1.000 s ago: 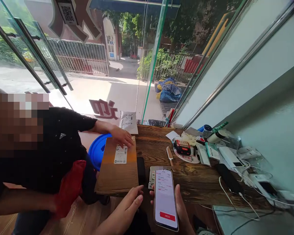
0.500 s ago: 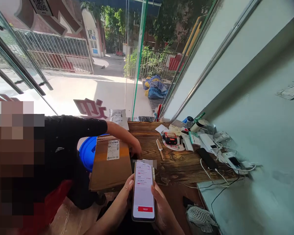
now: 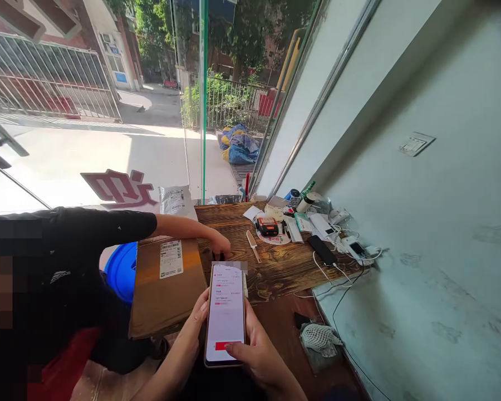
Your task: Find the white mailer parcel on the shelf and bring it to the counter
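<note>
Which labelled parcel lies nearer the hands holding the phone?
The brown cardboard box, close by the left hand; the pale grey mailer lies farther off, beyond the box.

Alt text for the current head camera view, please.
A person's left hand and right hand hold a phone, the right thumb over its red button. Another person's arm reaches past a cardboard box at a cluttered wooden table.

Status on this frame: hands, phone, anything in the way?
Left hand and right hand gripping phone. Screen lit, right thumb at red button. Co-worker's arm across cardboard box's far side, not covering screen.
</note>
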`<action>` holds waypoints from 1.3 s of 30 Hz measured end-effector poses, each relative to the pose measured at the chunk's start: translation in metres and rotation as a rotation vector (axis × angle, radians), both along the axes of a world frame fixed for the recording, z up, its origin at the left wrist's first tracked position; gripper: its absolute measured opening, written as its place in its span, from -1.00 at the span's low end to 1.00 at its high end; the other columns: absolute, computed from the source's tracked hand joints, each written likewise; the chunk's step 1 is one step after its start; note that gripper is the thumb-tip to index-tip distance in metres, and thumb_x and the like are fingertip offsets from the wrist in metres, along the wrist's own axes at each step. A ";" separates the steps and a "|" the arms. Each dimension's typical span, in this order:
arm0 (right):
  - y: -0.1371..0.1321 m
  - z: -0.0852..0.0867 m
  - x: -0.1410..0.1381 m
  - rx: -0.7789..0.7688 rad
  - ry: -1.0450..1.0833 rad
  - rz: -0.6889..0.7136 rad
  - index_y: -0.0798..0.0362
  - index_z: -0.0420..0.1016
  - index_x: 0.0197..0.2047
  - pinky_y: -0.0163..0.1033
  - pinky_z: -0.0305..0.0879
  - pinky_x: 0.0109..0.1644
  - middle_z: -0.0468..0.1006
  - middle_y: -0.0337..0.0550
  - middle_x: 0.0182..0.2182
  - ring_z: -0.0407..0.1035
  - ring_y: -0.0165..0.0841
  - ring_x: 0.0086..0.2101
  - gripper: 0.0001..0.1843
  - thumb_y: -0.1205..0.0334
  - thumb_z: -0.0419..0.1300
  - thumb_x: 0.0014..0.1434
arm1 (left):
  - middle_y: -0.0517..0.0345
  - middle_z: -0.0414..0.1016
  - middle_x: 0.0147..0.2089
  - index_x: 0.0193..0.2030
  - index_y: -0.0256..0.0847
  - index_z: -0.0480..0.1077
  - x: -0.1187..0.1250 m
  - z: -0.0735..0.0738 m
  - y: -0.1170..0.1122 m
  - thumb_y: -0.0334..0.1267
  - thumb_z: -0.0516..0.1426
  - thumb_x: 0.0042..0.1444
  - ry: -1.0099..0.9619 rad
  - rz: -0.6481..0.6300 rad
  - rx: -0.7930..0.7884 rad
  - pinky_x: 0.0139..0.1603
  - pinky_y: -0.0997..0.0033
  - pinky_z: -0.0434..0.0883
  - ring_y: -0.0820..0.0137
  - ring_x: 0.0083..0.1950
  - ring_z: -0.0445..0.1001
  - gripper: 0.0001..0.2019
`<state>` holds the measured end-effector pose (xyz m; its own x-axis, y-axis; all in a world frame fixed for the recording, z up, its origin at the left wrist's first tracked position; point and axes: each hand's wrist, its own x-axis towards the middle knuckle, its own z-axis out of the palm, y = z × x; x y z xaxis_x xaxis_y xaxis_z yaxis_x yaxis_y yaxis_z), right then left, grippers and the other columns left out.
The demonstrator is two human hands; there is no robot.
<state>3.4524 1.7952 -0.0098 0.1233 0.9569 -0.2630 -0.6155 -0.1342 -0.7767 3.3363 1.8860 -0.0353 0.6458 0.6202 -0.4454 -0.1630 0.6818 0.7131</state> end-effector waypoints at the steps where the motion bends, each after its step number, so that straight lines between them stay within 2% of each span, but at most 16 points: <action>1: 0.000 -0.002 0.000 0.000 -0.009 -0.002 -0.03 -0.07 0.30 0.02 0.20 0.21 0.31 0.05 0.24 0.27 -0.10 0.16 0.03 0.19 0.43 -0.12 | -0.05 0.29 0.31 0.19 -0.15 0.27 0.000 0.000 0.000 0.20 0.22 -0.08 0.000 0.010 -0.005 0.38 0.02 0.09 0.06 0.36 0.14 -0.26; 6: -0.002 -0.010 0.001 -0.013 -0.035 -0.002 -0.07 -0.07 0.33 0.03 0.17 0.22 0.31 0.00 0.24 0.22 -0.10 0.20 0.00 0.22 0.40 -0.07 | 0.00 0.32 0.29 0.17 -0.12 0.28 0.001 -0.001 0.000 0.18 0.24 -0.11 -0.004 0.049 -0.017 0.40 -0.02 0.04 0.05 0.36 0.15 -0.28; 11: -0.001 -0.012 0.002 -0.009 -0.029 -0.006 -0.06 -0.07 0.33 0.05 0.07 0.29 0.32 0.01 0.23 0.22 -0.12 0.20 0.03 0.23 0.42 -0.09 | 0.24 0.37 0.26 0.14 0.01 0.33 -0.002 -0.001 0.002 0.13 0.24 -0.05 -0.006 0.033 -0.033 0.39 0.18 0.09 0.14 0.38 0.12 -0.39; 17: 0.004 0.003 -0.001 -0.005 0.050 -0.017 -0.03 -0.08 0.32 0.08 0.22 0.18 0.37 0.06 0.18 0.30 -0.06 0.13 0.10 0.20 0.45 -0.19 | 0.08 0.36 0.26 0.19 -0.12 0.27 -0.001 0.004 0.004 0.10 0.22 -0.01 0.017 0.056 -0.035 0.37 0.14 0.11 0.14 0.35 0.18 -0.35; 19: 0.005 0.006 -0.003 -0.006 0.034 -0.045 -0.01 -0.05 0.31 0.06 0.21 0.19 0.36 0.07 0.20 0.27 -0.06 0.16 0.09 0.19 0.45 -0.21 | 0.01 0.45 0.17 0.13 -0.18 0.32 0.001 0.010 0.008 0.12 0.26 -0.09 0.049 0.062 -0.026 0.27 0.20 0.25 0.13 0.26 0.30 -0.32; 22: 0.006 0.005 -0.006 -0.017 0.007 -0.069 -0.01 0.00 0.29 0.04 0.16 0.22 0.36 0.05 0.20 0.24 -0.07 0.18 0.06 0.18 0.46 -0.21 | 0.01 0.58 -0.04 0.03 -0.23 0.37 0.007 0.021 0.017 0.09 0.29 -0.19 0.105 0.058 0.020 -0.10 0.35 0.43 0.18 -0.01 0.50 -0.34; 26: 0.006 -0.006 -0.010 -0.074 0.047 -0.094 -0.04 0.02 0.30 0.06 0.16 0.21 0.45 0.01 0.12 0.35 -0.09 0.08 0.08 0.12 0.48 -0.22 | 0.12 0.57 -0.40 -0.17 -0.22 0.43 0.016 0.031 0.027 0.04 0.29 -0.27 0.276 0.093 0.001 -0.50 0.46 0.34 0.31 -0.41 0.49 -0.48; 28: 0.006 -0.011 -0.012 -0.109 0.091 -0.129 -0.06 0.07 0.28 0.05 0.17 0.19 0.49 -0.01 0.08 0.38 -0.11 0.04 -0.01 0.01 0.44 -0.15 | 0.19 0.49 -0.54 -0.34 -0.22 0.44 0.018 0.033 0.030 0.04 0.27 -0.28 0.328 0.124 0.008 -0.58 0.49 0.27 0.38 -0.53 0.41 -0.58; 30: 0.008 -0.014 -0.014 -0.109 0.114 -0.155 -0.06 0.16 0.25 0.04 0.18 0.18 0.50 -0.02 0.07 0.38 -0.13 0.04 -0.16 -0.12 0.34 -0.02 | 0.21 0.43 -0.60 -0.46 -0.22 0.41 0.019 0.032 0.031 0.05 0.25 -0.29 0.330 0.139 0.028 -0.63 0.49 0.22 0.42 -0.60 0.34 -0.63; 34: 0.012 -0.015 -0.016 -0.034 0.097 -0.172 -0.05 0.29 0.18 0.02 0.18 0.19 0.47 -0.03 0.11 0.33 -0.14 0.08 -0.31 -0.27 0.16 0.10 | 0.20 0.44 -0.61 -0.46 -0.22 0.42 0.018 0.026 0.031 0.07 0.25 -0.27 0.279 0.111 0.048 -0.65 0.47 0.19 0.41 -0.63 0.32 -0.63; 39: 0.012 -0.016 -0.015 -0.028 0.105 -0.172 -0.03 0.28 0.19 0.02 0.15 0.21 0.44 -0.02 0.13 0.28 -0.12 0.12 -0.26 -0.33 0.11 0.09 | 0.17 0.50 -0.50 -0.42 -0.23 0.42 0.019 0.023 0.028 0.09 0.21 -0.24 0.296 0.131 -0.009 -0.46 0.44 0.33 0.34 -0.44 0.43 -0.61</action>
<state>3.4375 1.8076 -0.0257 0.2543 0.9164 -0.3092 -0.7088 -0.0410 -0.7042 3.3557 1.9140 -0.0124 0.4028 0.6845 -0.6077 -0.0362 0.6753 0.7366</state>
